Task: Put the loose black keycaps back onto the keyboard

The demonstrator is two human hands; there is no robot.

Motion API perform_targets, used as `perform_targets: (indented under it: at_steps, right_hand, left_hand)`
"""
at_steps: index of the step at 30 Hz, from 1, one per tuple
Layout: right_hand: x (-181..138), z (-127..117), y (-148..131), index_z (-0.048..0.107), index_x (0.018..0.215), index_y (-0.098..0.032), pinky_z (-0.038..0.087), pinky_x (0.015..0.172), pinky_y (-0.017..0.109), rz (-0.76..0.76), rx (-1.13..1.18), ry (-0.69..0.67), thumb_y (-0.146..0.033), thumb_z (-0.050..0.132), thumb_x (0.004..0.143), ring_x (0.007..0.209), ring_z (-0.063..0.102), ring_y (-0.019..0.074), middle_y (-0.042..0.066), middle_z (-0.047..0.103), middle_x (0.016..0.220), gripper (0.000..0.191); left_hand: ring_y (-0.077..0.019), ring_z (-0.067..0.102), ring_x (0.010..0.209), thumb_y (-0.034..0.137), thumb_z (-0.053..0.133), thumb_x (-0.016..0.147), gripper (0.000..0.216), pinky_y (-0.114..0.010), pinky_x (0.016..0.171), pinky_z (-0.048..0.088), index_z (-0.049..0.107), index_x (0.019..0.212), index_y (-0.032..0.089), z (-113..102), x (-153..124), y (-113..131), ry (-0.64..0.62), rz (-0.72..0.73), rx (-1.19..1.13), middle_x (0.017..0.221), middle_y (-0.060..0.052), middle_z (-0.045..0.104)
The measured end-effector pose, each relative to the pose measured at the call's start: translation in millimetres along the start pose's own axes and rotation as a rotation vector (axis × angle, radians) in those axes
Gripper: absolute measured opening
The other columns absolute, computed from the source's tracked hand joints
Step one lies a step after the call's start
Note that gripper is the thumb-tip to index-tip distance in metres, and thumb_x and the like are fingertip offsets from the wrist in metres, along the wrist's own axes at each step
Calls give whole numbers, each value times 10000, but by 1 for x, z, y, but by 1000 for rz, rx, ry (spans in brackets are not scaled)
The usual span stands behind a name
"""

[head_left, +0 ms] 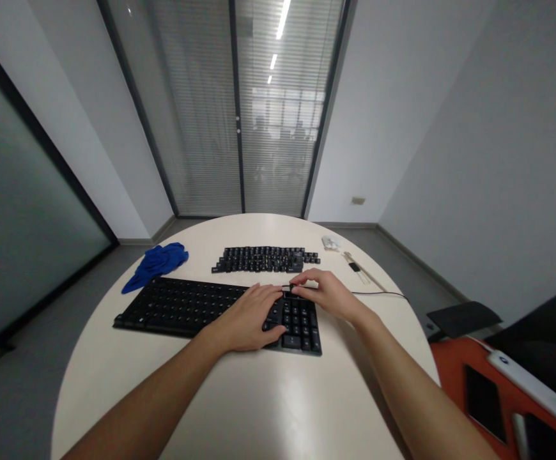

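Black keyboard (pixel 189 306) may slide if the left hand (pixel 249 319), spread across it, slackens while the right hand (pixel 326 294), its grip pinching a small dark piece (pixel 292 287), presses

Keyboard (pixel 177 305) partly covered by left hand (pixel 249 317); right hand (pixel 330 292) placed at far edge. Loose keys (pixel 261 259) laid in rows beyond; blue cloth (pixel 160 260) bunched near left end.

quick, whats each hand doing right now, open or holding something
Left hand: open, laid over the keyboard.
Right hand: at the keyboard's far edge; whether it grips anything cannot be told.
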State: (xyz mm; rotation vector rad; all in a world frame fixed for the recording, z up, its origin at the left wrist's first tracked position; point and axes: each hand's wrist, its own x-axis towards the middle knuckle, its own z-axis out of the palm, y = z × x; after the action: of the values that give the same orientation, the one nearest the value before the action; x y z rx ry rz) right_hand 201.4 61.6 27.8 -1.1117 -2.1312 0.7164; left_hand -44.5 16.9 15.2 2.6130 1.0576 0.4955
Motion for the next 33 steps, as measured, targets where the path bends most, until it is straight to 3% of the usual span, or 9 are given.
perform_targets:
  at_steps: [6,12,33]
  right_hand:
    - [2,13,1,770,998,-202,521,911,366,-15,58,-127,-370,717,867,945,698,225,65,770,990,219]
    - [2,18,4,772,977,-202,532,875,350,2,78,-131,-386,731,857,909,708,213,53,776,960,224]
    - [4,20,6,774,969,-189,499,819,343,21,67,-156,-433,705,873,856,637,204,54,688,899,271]
  left_hand:
    - [-301,372,1446,378,606,883,628,-510,1246,213,424,1450,180,3,0,-3,-6,-11,32,1508,-133,485]
    - [-308,326,1474,392,587,888,651,-518,1251,185,396,1469,168,8,-1,-5,-19,-65,74,1547,-135,438]
    - [-302,375,1438,398,565,891,621,-516,1239,213,394,1447,180,10,0,-9,-7,-37,60,1524,-139,456]
